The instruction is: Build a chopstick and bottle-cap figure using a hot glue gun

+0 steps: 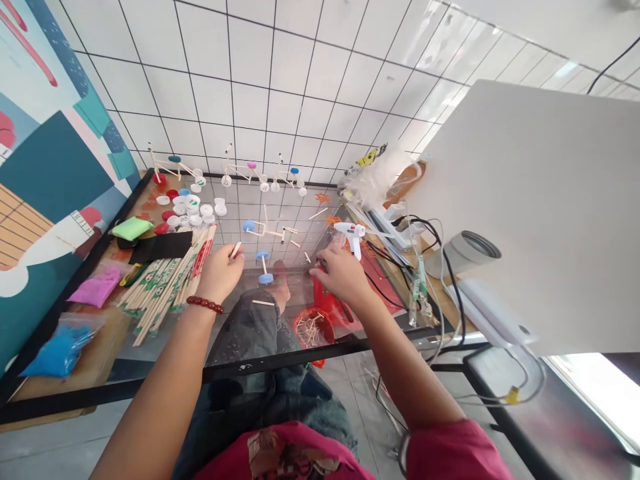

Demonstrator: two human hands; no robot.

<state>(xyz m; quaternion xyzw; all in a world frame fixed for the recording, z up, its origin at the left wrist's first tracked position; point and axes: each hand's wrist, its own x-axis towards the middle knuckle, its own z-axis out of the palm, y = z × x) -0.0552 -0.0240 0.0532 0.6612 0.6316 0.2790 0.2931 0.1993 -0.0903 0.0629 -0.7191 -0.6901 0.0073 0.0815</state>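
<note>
My left hand (221, 272), with a red bead bracelet on its wrist, pinches a short piece of wooden stick (235, 250) above the glass table. My right hand (342, 272) has its fingers bent together beside the white glue gun (351, 233); what they hold, if anything, I cannot make out. Between my hands, a stick with a light blue bottle cap (266, 279) at each end lies on the glass. Beyond it is a stick frame (270, 231) with one blue cap (249, 227). A short stick piece (307, 257) is just left of my right fingertips.
Wrapped chopsticks (165, 283), loose bottle caps (193, 212) and bags of pink clay (97, 283) and blue clay (63, 348) lie left. Several small stick models (250, 170) stand by the tiled wall. A red basket (314, 327) of sticks shows below the table. Cables (443, 253) run right.
</note>
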